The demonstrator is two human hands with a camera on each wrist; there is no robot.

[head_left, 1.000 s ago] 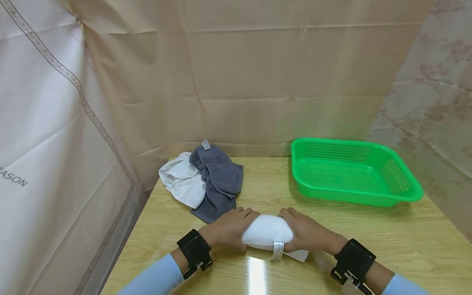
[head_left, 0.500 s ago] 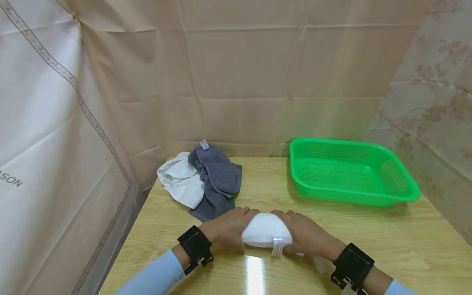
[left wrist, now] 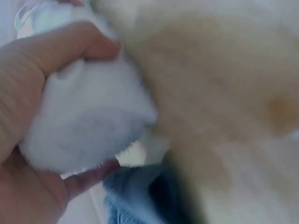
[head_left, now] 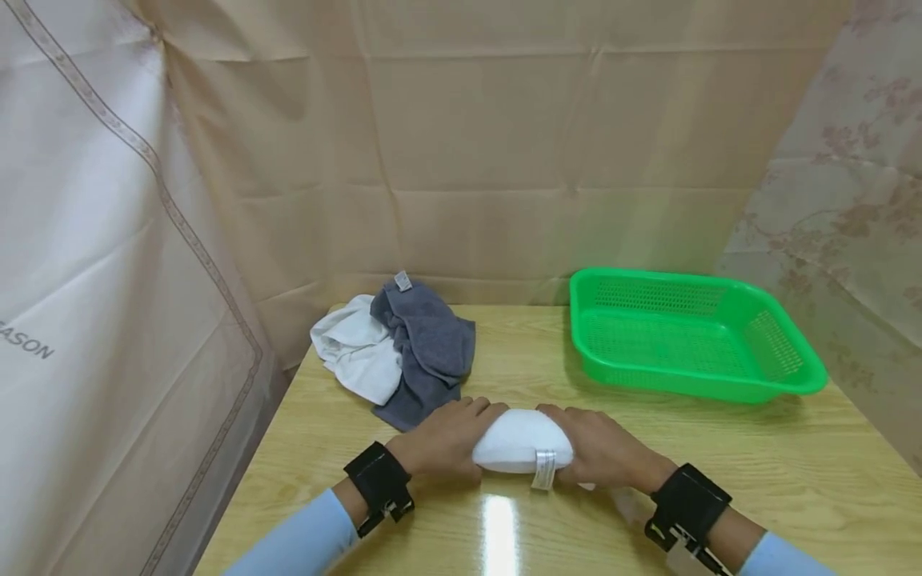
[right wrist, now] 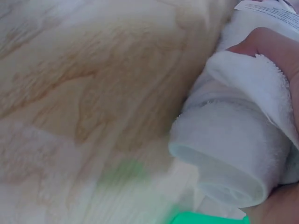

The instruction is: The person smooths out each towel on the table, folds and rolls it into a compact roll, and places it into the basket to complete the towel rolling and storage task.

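A white towel point(head_left: 520, 438), rolled up with a label hanging from its near side, is held between both hands just over the table's front part. My left hand point(head_left: 450, 438) grips its left end; in the left wrist view the thumb lies over the white terry cloth point(left wrist: 93, 107) and fingers reach beneath. On the right end, my right hand point(head_left: 601, 448) grips too. The right wrist view shows the roll's spiral end point(right wrist: 229, 186) and a loose flap under the thumb. Most fingertips are hidden behind the towel in the head view.
A crumpled grey towel point(head_left: 425, 344) and a crumpled white towel point(head_left: 356, 352) lie together at the table's back left, close beyond the left hand. At the back right stands a green perforated basket point(head_left: 691, 384). Cloth sheets point(head_left: 468, 160) hang behind and beside the wooden table point(head_left: 720, 448).
The white towel stays in both hands and is slightly higher in the head view. The flat corner seen below the right hand a second ago is now mostly out of sight.
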